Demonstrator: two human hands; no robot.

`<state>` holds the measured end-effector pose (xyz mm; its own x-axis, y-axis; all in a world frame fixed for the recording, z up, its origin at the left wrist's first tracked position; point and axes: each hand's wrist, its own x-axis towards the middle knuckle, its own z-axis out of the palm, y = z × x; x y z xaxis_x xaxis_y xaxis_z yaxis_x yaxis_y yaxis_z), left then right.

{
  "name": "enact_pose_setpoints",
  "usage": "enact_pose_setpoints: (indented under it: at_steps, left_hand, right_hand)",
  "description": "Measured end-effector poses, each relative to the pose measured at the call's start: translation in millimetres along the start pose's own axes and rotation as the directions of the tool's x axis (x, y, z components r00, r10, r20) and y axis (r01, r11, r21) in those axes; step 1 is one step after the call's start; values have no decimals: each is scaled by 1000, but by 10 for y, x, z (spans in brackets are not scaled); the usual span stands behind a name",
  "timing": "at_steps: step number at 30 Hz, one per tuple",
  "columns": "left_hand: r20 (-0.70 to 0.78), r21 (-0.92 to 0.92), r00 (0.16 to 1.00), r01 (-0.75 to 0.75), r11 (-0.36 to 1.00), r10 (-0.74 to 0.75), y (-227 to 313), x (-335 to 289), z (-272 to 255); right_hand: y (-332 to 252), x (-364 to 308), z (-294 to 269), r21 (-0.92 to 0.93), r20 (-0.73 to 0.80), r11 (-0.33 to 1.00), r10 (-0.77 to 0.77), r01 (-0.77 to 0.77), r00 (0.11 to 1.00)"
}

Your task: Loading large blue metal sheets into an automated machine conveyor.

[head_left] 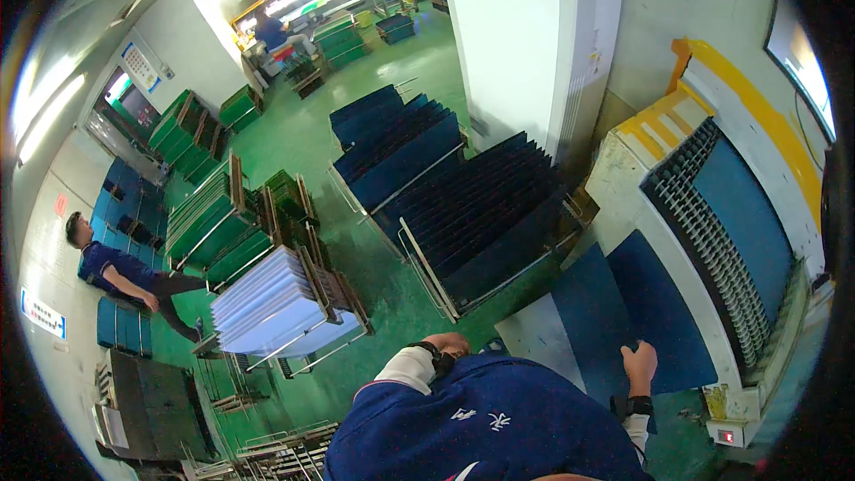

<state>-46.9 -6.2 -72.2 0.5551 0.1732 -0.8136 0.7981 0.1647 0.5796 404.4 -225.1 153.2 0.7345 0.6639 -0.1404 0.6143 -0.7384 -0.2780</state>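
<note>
A green floor [387, 294] runs through the middle of the frame, with a white pillar [508, 44] rising at the top centre. At the right stands a roller machine [614, 187] edged with yellow tape, its rows of rollers [717, 254] bordering a blue surface. Racks of upright dark blue boards [485, 236] fill the centre; left of them stand a rack of pale lilac boards [272, 303] and racks of green boards [205, 223]. A co-worker in dark clothing [116, 267] is at the far left. At the lower right, just beside the machine, a dark blue panel [583, 312] slants between a second blue panel [663, 316] on its right and a pale grey panel [541, 338] on its left. The right hand [639, 367] grips the dark blue panel at its right edge, fingers curled. The left hand [448, 344], at the lower centre, is partly hidden by the body; whether it holds anything, I cannot tell.
</note>
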Motion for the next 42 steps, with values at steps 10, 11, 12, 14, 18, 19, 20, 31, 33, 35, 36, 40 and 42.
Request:
enact_pose_setpoints:
  at_steps: [10,11,12,14,18,19,20,31,33,35,36,40,42]
  left_hand:
    - [-15,-128,999,31,991,-34,-27,51,39]
    - [-24,-151,999,44,988,-49,-22,51,45]
    - [-30,-134,999,34,990,-39,-20,47,47]
    - [-39,-99,999,14,995,-18,15,12,54]
    - [-37,-27,999,17,1000,-18,103,-65,67]
    - [-44,-20,999,19,1000,-20,107,-62,66]
    - [-50,-13,998,21,1000,-22,117,-70,66]
    - [-68,-39,996,-63,997,61,-115,74,69]
    - [-62,-1,995,-75,997,75,-75,77,67]
    - [-51,49,995,-82,995,85,-86,84,53]
    - [-37,44,998,-57,997,59,-84,96,45]
    - [-14,-20,1000,6,1000,-6,-121,163,46]
    - [-14,-33,999,28,999,-28,-123,178,55]
  right_hand:
    - [90,28,67,35,9,999,-8,8,1000]
    - [69,24,46,35,20,999,-1,0,1000]
    - [46,20,29,35,30,999,6,-7,1000]
    - [34,6,26,15,23,1000,15,-16,1000]
    - [-27,-18,-26,16,51,999,46,-47,998]
    - [-35,-21,-34,16,53,999,47,-47,997]
    - [-42,-24,-40,16,55,999,47,-48,997]
    - [-167,-47,-166,5,74,999,51,-52,996]
    - [-43,-50,-45,-16,-50,1000,-14,13,999]
    - [-43,-42,-39,-25,-41,1000,-11,10,999]
    - [-41,-38,-36,-29,-37,1000,-10,9,999]
    - [-19,-20,-12,-32,-42,999,-8,6,999]
    - [-56,-25,-48,-29,-19,1000,6,-7,1000]
